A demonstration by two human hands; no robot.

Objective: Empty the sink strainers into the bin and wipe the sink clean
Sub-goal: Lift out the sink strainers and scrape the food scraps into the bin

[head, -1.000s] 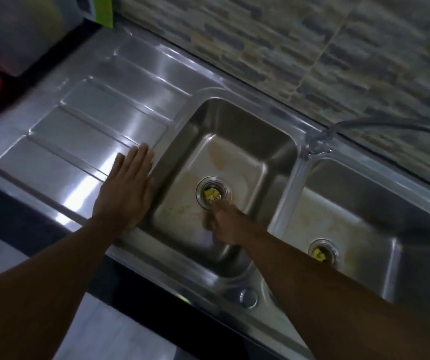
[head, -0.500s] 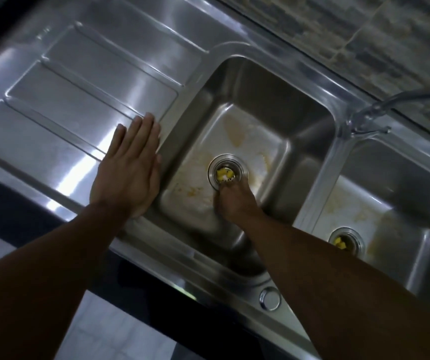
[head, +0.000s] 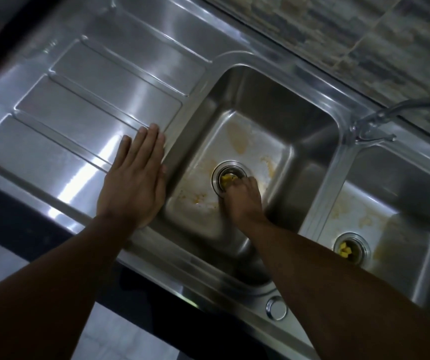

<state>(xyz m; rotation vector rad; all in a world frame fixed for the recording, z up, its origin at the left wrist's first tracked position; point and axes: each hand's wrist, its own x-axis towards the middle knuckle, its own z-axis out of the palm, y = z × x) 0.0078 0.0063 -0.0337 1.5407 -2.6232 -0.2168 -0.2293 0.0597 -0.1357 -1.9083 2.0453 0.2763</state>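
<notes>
A steel double sink fills the view. The left bowl (head: 273,113) has brownish stains on its floor and a round strainer (head: 225,175) holding yellow food scraps. My right hand (head: 242,201) reaches down into this bowl, its bunched fingers closed on the strainer's near right side and hiding that part. The strainer sits in its drain. My left hand (head: 133,188) lies flat on the drainboard (head: 91,107), right beside the bowl's left rim, holding nothing. The right bowl (head: 403,183) is also stained, and its strainer (head: 350,249) holds yellow scraps too.
A tap (head: 372,126) stands on the ridge between the bowls, its spout pointing right. A tiled wall (head: 364,35) runs along the back. A round metal knob (head: 276,307) sits on the front rim. Pale floor shows below the dark counter edge.
The view has tilted down and closer to the sink. My right hand's fingers have moved from the strainer's near edge onto the strainer. My left hand has stayed flat on the drainboard.
</notes>
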